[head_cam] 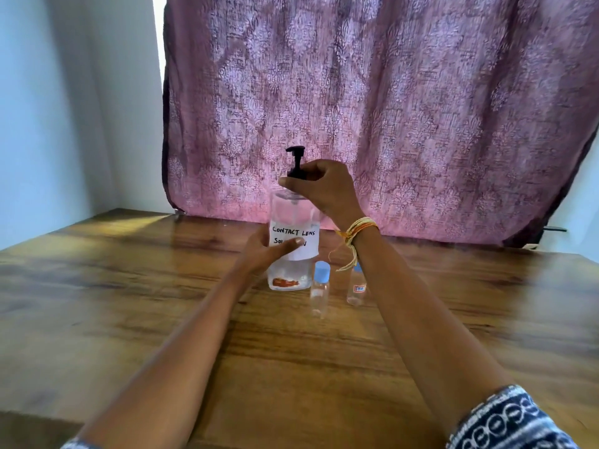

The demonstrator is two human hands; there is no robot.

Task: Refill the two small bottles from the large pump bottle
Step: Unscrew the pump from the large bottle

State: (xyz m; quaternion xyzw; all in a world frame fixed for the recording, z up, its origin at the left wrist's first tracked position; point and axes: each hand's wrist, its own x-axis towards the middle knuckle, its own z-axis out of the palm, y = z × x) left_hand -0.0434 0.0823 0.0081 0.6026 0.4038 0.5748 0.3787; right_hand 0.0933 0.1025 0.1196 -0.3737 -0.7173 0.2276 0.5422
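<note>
On the wooden table (129,319), the left hand (262,251) grips the body of the large pump bottle (293,247) while the right hand (324,189) pinches the collar of its black pump (295,160). The 2 small bottles (320,288), both blue-capped, stand upright just right of it and a little nearer the camera, the right one (356,291) partly behind the right wrist.

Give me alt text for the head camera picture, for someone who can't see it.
A person's right hand grips the black pump collar of a large clear pump bottle labelled contact lens solution, while the left hand holds its body. Two small blue-capped bottles stand capped beside it on a wooden table.
</note>
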